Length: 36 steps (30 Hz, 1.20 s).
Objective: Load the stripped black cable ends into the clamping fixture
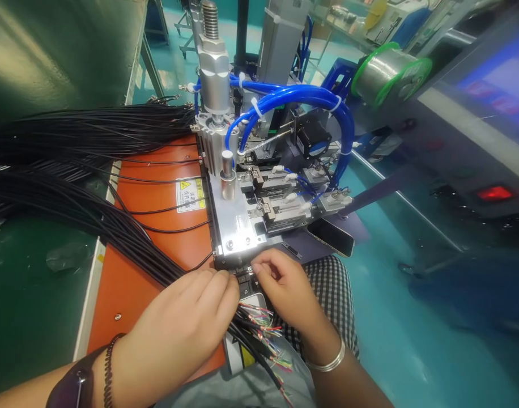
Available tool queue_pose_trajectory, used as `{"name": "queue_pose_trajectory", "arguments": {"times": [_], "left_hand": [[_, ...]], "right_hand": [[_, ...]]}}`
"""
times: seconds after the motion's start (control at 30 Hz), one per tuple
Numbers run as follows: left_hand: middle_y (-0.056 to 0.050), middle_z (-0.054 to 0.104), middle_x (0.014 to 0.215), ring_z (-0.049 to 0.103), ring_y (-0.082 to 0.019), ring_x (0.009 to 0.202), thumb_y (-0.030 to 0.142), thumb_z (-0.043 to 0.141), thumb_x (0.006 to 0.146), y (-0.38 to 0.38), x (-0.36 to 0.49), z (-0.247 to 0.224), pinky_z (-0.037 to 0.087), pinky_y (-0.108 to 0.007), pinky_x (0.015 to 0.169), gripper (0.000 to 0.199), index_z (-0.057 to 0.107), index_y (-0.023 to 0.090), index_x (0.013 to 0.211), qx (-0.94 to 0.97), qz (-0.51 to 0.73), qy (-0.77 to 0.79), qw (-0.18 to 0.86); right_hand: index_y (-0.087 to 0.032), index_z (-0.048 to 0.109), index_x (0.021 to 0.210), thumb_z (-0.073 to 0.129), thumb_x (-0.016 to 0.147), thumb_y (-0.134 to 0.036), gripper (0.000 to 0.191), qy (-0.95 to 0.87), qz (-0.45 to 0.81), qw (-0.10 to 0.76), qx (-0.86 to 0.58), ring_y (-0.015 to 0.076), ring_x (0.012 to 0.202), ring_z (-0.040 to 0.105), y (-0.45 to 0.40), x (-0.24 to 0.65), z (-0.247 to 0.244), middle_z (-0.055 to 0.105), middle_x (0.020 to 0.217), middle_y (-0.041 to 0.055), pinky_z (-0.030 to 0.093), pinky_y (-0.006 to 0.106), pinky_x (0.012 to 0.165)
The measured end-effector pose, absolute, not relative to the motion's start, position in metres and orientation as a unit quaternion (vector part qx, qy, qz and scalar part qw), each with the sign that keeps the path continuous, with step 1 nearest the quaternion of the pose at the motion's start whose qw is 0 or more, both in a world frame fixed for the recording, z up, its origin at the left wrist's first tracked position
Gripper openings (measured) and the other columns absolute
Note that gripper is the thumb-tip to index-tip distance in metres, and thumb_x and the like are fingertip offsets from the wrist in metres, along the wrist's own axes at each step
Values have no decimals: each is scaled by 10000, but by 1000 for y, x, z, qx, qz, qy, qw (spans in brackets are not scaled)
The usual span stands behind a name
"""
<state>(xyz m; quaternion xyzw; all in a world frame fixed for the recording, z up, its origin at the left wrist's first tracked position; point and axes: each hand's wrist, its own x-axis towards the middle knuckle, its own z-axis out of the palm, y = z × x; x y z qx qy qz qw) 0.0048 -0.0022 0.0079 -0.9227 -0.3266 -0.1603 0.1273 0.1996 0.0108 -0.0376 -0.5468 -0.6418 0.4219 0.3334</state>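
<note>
My left hand (195, 309) is closed, its fingers curled at the front end of a metal machine fixture (242, 232). What sits between those fingers is hidden. Across a small gap, my right hand (285, 283) pinches thumb and forefinger together beside a small dark block (245, 280) at the fixture's front. Anything in that pinch is too small to make out. Below the left hand hangs a bundle of black cables (253, 345), its stripped ends fanning into thin coloured wires (272, 340). A thick run of black cables (132, 238) passes behind the left wrist.
Cables lie across an orange panel (157, 164) with a warning label (190, 194). Blue air hoses (310, 96) arch over the machine. A phone (331, 237) rests at right, above a checkered cloth surface (331, 289). A green-rimmed solder spool (389, 73) stands behind.
</note>
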Motion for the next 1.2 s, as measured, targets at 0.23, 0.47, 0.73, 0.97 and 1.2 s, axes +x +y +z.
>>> {"name": "queue_pose_trajectory", "arguments": {"times": [0.23, 0.47, 0.73, 0.97, 1.2], "left_hand": [[-104, 704, 896, 657, -232, 802, 19, 405, 852, -3, 4, 4, 537, -384, 803, 284, 654, 69, 979, -922, -178, -321, 125], [-91, 716, 865, 659, -218, 745, 44, 427, 845, -4, 7, 3, 553, -363, 725, 271, 677, 93, 938, -915, -179, -338, 130], [-160, 742, 993, 693, -281, 906, 39, 408, 798, -25, 8, 5, 569, -396, 770, 365, 723, 41, 983, -895, -103, -409, 148], [-164, 728, 838, 680, -279, 723, 46, 441, 682, -26, 5, 10, 564, -386, 587, 432, 709, 5, 1019, -905, -77, -397, 130], [-90, 680, 711, 632, -231, 609, 2, 464, 616, -19, 5, 17, 566, -364, 566, 359, 703, 98, 867, -896, -108, -418, 107]], "right_hand": [[-185, 577, 859, 485, 934, -140, 128, -704, 324, 297, -558, 169, 762, 546, 5, 194, -29, 588, 787, 12, 393, 274, 695], [-194, 526, 805, 436, 954, -210, 174, -684, 341, 244, -597, 175, 703, 510, 5, 190, -20, 553, 744, 10, 368, 290, 651], [-189, 561, 856, 549, 896, -352, 168, -484, 589, 297, -575, 139, 641, 481, 13, 195, -39, 496, 687, -36, 396, 254, 598], [-204, 657, 892, 548, 933, -206, 116, -680, 365, 353, -528, 191, 854, 576, 2, 205, -44, 635, 877, 40, 448, 310, 765], [-203, 604, 907, 523, 948, -166, 98, -675, 374, 358, -526, 170, 826, 576, 1, 205, -51, 602, 891, 32, 479, 286, 731]]}}
